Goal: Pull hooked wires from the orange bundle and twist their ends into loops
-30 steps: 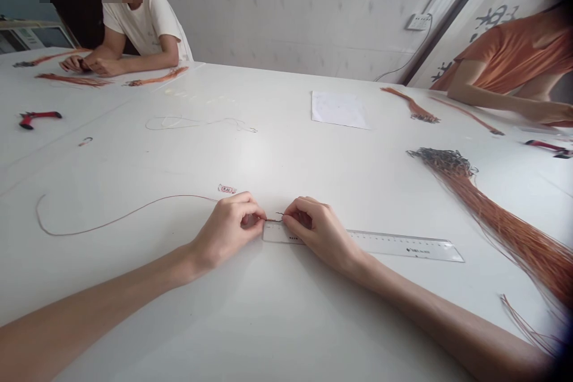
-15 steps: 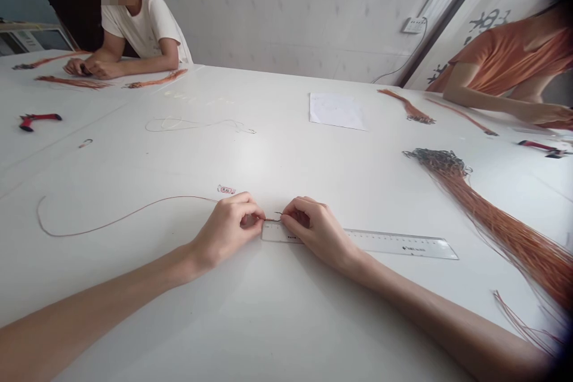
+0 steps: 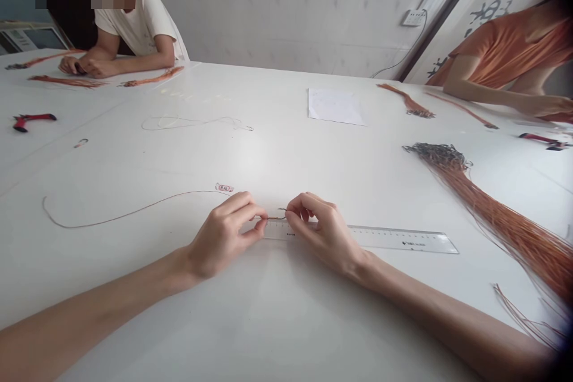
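Just above the left end of a clear ruler (image 3: 403, 241), a small dark fish hook (image 3: 282, 209) spans the gap between my hands. My right hand (image 3: 324, 230) pinches its bend between thumb and forefinger. At the other end, my left hand (image 3: 226, 230) pinches the brown fishing line close to the hook's shank. From behind the left fingers, the rest of that fishing line (image 3: 134, 213) runs left across the table in a loose curve. My fingertips cover parts of the hook and the line.
A thick bundle of hooked brown lines (image 3: 487, 203) lies at the right. Red-handled pliers (image 3: 38, 119) and a lone hook (image 3: 81, 143) are at the left, and a paper sheet (image 3: 335, 106) lies farther back. Two other people sit across the table with smaller bundles.
My left fingers have shifted slightly right along the line, over the ruler's end. My right hand has moved a little right with the hook. The view has tilted slightly.
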Available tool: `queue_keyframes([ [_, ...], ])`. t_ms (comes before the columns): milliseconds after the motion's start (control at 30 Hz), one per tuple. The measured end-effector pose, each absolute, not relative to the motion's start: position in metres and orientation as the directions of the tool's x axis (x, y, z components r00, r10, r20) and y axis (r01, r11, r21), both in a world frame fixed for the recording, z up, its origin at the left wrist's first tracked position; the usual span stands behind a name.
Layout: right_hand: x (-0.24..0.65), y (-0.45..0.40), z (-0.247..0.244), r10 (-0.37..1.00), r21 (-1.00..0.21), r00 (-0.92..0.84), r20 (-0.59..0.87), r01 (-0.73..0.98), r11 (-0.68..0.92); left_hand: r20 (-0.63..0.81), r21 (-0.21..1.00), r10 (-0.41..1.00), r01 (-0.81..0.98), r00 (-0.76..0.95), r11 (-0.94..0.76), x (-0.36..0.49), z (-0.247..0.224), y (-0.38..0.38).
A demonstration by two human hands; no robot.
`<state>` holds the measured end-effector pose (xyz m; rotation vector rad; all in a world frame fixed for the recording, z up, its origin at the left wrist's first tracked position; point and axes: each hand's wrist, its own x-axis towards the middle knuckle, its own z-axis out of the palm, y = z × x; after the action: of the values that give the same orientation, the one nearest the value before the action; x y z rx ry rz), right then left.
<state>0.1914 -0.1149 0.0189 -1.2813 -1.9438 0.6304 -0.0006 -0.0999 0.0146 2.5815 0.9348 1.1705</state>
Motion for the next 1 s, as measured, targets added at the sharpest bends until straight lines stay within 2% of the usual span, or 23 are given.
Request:
queue_keyframes([
  [167, 0.193, -0.120, 0.014, 0.733, -0.532, -0.315, 0.604, 0.525, 0.664, 0.716, 0.329, 0.536, 0.461, 0.447, -0.824, 0.002, 0.020, -0.106],
  [267, 0.193, -0.121, 0.013, 0.607, -0.398, -0.394, 0.691, 0.494, 0.773, 0.742, 0.330, 0.520, 0.445, 0.423, -0.833, 0.004, 0.023, -0.110],
  [333, 0.193, -0.121, 0.013, 0.567, -0.358, -0.411, 0.714, 0.481, 0.800, 0.751, 0.339, 0.518, 0.434, 0.410, -0.835, 0.006, 0.025, -0.112],
  [500, 0.192, -0.124, 0.015, 0.542, -0.358, -0.398, 0.740, 0.448, 0.819, 0.763, 0.356, 0.516, 0.413, 0.389, -0.838, 0.006, 0.027, -0.115],
  [700, 0.189, -0.129, 0.018, 0.505, -0.352, -0.388, 0.771, 0.401, 0.846, 0.785, 0.312, 0.472, 0.401, 0.402, -0.861, 0.005, 0.029, -0.116],
  [867, 0.189, -0.128, 0.017, 0.430, -0.287, -0.389, 0.815, 0.373, 0.882, 0.803, 0.250, 0.415, 0.390, 0.428, -0.886, 0.006, 0.031, -0.117],
  [1000, 0.189, -0.127, 0.018, 0.413, -0.263, -0.398, 0.819, 0.379, 0.887, 0.799, 0.238, 0.420, 0.415, 0.431, -0.878, 0.005, 0.031, -0.117],
])
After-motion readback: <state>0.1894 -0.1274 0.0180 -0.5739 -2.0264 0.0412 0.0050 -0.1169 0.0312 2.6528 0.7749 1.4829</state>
